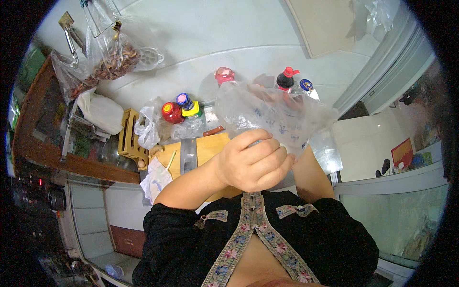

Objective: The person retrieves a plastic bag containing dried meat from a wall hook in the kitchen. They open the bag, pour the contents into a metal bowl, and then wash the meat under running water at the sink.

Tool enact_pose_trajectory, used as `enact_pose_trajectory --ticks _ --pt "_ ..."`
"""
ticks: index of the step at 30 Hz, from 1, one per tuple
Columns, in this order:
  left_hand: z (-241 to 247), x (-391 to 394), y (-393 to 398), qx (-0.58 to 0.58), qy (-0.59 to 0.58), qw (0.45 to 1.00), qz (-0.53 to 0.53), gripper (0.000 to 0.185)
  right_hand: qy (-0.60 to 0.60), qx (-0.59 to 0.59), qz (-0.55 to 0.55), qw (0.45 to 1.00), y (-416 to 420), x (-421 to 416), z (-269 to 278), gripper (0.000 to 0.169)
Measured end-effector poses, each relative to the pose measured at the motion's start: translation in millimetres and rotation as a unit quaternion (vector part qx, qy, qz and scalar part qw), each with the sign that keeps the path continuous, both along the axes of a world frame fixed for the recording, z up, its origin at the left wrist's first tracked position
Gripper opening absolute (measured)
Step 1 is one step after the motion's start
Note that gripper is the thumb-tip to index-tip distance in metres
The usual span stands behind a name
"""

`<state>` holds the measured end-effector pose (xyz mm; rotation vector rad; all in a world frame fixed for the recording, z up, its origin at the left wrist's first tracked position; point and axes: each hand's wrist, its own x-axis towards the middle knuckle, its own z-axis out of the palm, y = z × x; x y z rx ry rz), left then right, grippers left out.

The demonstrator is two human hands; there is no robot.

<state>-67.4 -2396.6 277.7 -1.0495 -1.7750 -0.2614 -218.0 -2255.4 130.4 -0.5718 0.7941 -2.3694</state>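
My left hand (pixel 256 159) is closed around the gathered part of a clear plastic bag (pixel 247 107) that bears writing. The bag billows out above the fist, over a wooden cutting board (pixel 209 147). My right hand (pixel 287 98) shows only dimly through the plastic. Whether it is inside the bag or behind it, and what its fingers hold, I cannot tell. A grey metal strip (pixel 188 156) lies across the board, and a pale green stalk (pixel 171 160) rests left of it. Beyond the board is a brown wooden handle (pixel 213 131).
Behind the board stand a red-lidded jar (pixel 172 112), a blue-lidded jar (pixel 184 101) and a dark bottle with red cap (pixel 286 79). At left are a wooden rack (pixel 129 134), a white plastic bag (pixel 147 125), crumpled white paper (pixel 156 179) and a hanging bag of dried food (pixel 116 61).
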Motion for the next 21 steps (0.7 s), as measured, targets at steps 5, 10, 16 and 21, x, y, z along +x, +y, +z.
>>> enact_pose_trajectory --ticks 5,10,16,21 --pt "8 1 -6 -0.002 -0.122 0.993 0.001 0.023 -0.016 0.019 -0.036 0.999 6 7 -2 0.059" --pt "24 4 -8 -0.017 -0.276 0.961 0.011 0.027 -0.031 0.043 -0.069 0.996 16 16 -5 0.057" --pt "56 -6 -19 -0.059 -0.217 0.962 0.157 0.024 -0.034 0.062 -0.056 0.996 33 24 -19 0.058" --pt "79 18 -21 -0.126 -0.288 0.939 0.139 0.005 -0.032 0.071 -0.043 0.996 46 24 -24 0.059"
